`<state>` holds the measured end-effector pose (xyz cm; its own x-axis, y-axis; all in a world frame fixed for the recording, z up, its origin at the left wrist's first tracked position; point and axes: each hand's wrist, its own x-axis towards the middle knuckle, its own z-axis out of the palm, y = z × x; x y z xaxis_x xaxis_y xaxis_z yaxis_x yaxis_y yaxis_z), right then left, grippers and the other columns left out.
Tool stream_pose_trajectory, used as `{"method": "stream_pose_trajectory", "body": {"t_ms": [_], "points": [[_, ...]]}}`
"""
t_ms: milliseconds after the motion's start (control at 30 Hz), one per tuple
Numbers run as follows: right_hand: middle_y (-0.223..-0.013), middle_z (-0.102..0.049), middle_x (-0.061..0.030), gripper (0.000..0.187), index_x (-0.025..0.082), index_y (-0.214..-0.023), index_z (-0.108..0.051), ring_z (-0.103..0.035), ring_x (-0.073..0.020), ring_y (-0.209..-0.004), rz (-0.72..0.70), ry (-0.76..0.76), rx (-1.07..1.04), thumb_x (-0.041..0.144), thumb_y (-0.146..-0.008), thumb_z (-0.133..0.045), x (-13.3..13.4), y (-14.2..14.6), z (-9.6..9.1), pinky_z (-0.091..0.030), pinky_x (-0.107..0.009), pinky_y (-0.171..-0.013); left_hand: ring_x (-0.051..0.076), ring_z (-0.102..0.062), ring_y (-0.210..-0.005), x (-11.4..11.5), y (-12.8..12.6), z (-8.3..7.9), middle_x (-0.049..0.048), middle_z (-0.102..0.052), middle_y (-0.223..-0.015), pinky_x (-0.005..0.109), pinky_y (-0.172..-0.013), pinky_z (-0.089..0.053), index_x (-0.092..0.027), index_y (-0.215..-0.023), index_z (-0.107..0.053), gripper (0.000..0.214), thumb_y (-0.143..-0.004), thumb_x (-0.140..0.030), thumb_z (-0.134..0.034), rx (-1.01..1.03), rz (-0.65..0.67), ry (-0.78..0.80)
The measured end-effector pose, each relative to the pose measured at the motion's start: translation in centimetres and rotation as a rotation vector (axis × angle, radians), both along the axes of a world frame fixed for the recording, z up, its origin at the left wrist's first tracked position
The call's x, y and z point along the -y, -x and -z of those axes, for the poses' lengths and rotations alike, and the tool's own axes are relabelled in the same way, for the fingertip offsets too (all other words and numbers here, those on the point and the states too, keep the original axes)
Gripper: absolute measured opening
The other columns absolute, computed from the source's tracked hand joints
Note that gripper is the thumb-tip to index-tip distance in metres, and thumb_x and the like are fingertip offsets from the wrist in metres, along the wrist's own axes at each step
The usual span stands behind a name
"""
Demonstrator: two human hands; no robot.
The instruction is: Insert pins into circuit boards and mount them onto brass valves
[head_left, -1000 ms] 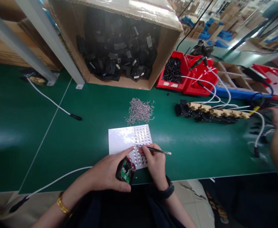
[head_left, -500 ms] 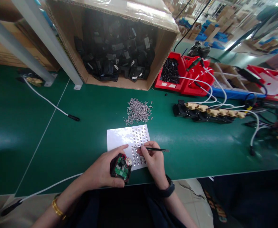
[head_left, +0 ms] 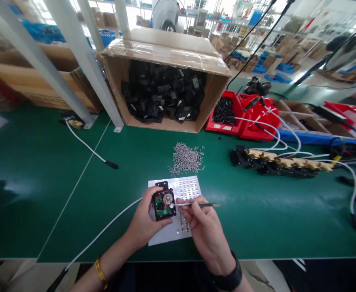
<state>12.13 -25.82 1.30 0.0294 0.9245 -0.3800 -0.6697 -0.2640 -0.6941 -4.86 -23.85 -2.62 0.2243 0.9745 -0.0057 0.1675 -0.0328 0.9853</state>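
Observation:
My left hand (head_left: 146,221) grips a small black module (head_left: 163,201) with a green circuit board and a round silver part showing, held above a white sheet (head_left: 174,190) that carries rows of small silver discs. A white cable (head_left: 105,228) runs from the module off the table's front edge. My right hand (head_left: 203,227) pinches black tweezers (head_left: 196,205), whose tip touches the module's round part. Beyond the sheet lies a pile of small metal pins (head_left: 186,158) on the green table (head_left: 44,182).
A large cardboard box (head_left: 165,77) of black parts stands at the back. Red bins (head_left: 241,113) sit to its right. A row of black modules with tan tops (head_left: 284,164) and white cables lies at the right. White frame posts (head_left: 80,61) rise at the left.
My left hand raised the module and turned it face up over the sheet. The tweezers left the discs and now touch the module. The camera tilted up, and the other person's hand at the right is gone.

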Motion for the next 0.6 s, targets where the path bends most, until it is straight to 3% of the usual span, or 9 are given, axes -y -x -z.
{"method": "stream_pose_trajectory", "body": {"t_ms": [233, 600], "points": [[-0.086, -0.068, -0.0059, 0.023, 0.017, -0.073, -0.062, -0.061, -0.0193, -0.085, 0.059, -0.018, 0.214, 0.033, -0.068, -0.077, -0.1, 1.6, -0.3, -0.044, -0.033, -0.083, 0.027, -0.049, -0.116, 0.1, -0.1, -0.6, 0.0098, -0.047, -0.124, 0.045, -0.101, -0.038, -0.023, -0.122, -0.036, 0.067, -0.067, -0.024, -0.074, -0.016, -0.028, 0.024], [-0.092, -0.069, -0.0088, 0.023, 0.017, -0.076, -0.063, -0.061, -0.0213, -0.089, 0.098, -0.024, 0.271, 0.034, -0.068, -0.077, -0.2, 2.0, -0.6, -0.044, -0.035, -0.084, 0.026, -0.047, -0.116, -0.4, -0.4, -1.2, 0.0083, -0.046, -0.125, 0.044, -0.102, -0.036, -0.022, -0.122, -0.037, 0.069, -0.065, -0.023, -0.075, -0.067, -0.053, 0.012]]}}
